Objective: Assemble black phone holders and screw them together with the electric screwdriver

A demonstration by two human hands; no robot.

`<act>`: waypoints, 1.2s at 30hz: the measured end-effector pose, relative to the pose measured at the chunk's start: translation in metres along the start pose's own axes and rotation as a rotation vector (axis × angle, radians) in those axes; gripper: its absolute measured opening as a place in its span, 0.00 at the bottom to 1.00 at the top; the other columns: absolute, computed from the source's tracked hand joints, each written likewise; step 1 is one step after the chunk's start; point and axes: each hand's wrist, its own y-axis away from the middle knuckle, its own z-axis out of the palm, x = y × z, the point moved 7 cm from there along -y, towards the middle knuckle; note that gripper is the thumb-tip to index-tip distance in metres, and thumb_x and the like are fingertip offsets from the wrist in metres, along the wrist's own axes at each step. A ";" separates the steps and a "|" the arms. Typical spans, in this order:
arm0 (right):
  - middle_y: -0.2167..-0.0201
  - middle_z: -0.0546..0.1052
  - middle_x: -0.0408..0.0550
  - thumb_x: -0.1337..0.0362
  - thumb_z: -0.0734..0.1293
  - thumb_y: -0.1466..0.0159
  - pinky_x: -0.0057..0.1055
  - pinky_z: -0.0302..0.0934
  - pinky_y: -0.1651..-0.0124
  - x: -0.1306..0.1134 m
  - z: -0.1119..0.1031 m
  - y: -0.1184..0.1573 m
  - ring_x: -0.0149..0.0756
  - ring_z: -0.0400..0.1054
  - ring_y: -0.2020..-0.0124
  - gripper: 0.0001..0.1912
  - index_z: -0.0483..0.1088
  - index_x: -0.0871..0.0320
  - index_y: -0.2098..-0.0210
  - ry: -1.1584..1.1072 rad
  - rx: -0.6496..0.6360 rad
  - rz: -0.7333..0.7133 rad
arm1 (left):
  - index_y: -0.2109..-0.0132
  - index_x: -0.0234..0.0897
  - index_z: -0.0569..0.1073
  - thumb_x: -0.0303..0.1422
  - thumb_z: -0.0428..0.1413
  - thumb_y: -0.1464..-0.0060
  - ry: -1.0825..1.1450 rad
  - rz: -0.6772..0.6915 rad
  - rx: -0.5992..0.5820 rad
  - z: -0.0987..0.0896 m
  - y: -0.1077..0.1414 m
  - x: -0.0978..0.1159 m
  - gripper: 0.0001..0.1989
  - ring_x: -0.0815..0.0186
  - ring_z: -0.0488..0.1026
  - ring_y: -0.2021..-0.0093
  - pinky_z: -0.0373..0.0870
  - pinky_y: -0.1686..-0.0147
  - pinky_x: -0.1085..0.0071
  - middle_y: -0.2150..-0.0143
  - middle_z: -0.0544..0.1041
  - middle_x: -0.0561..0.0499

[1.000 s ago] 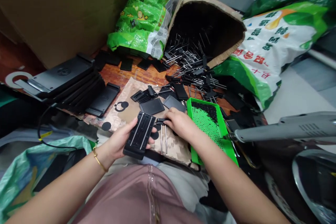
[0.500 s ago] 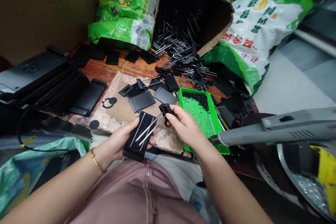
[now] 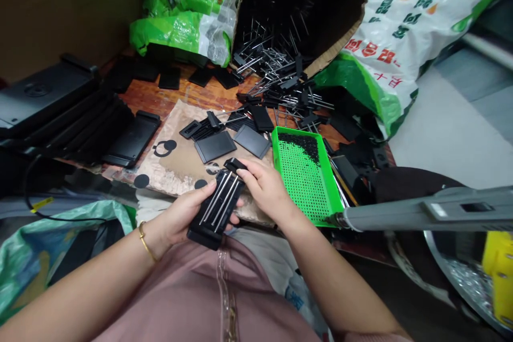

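My left hand (image 3: 192, 214) is wrapped round a long black plastic holder (image 3: 206, 236) above my lap. Thin metal rods lie lengthwise along its open face. My right hand (image 3: 266, 187) pinches a small black end piece (image 3: 233, 164) with metal rods (image 3: 229, 192) running from it over the holder. The end piece sits at the holder's far end; whether it touches is hard to tell. Just beyond my hands, flat black plates (image 3: 215, 146) rest on a worn cardboard sheet (image 3: 176, 163).
A green perforated tray (image 3: 306, 187) holds small black pieces. A cardboard box (image 3: 342, 37) spills rodded black parts (image 3: 276, 72). Black holders (image 3: 52, 91) are stacked left. A grey power tool (image 3: 420, 211) reaches in from the right. Printed bags (image 3: 176, 26) stand behind.
My right hand has moved left and slightly up with the end piece, so its rods now lie lengthwise over the holder rather than slanting across it. The view has shifted slightly.
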 end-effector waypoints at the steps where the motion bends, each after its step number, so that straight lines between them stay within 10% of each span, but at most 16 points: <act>1: 0.55 0.77 0.48 0.65 0.58 0.34 0.38 0.62 0.47 0.000 0.000 0.001 0.37 0.70 0.52 0.15 0.71 0.56 0.52 -0.001 0.004 -0.001 | 0.49 0.31 0.74 0.45 0.47 0.39 -0.006 0.002 -0.006 0.001 0.000 0.000 0.23 0.57 0.79 0.63 0.75 0.63 0.65 0.54 0.79 0.37; 22: 0.57 0.78 0.48 0.63 0.58 0.33 0.37 0.64 0.50 -0.008 -0.001 0.013 0.37 0.70 0.55 0.15 0.72 0.54 0.51 0.027 0.062 -0.095 | 0.51 0.29 0.73 0.36 0.57 0.44 -0.141 0.000 -0.222 0.021 -0.003 0.020 0.18 0.52 0.78 0.55 0.74 0.58 0.62 0.53 0.78 0.35; 36: 0.59 0.78 0.49 0.63 0.58 0.33 0.35 0.65 0.52 0.000 0.011 0.013 0.36 0.71 0.56 0.15 0.73 0.56 0.53 0.052 -0.041 -0.083 | 0.59 0.29 0.76 0.34 0.61 0.48 -0.303 0.060 -0.061 0.013 -0.013 0.019 0.12 0.60 0.79 0.66 0.73 0.64 0.66 0.59 0.81 0.37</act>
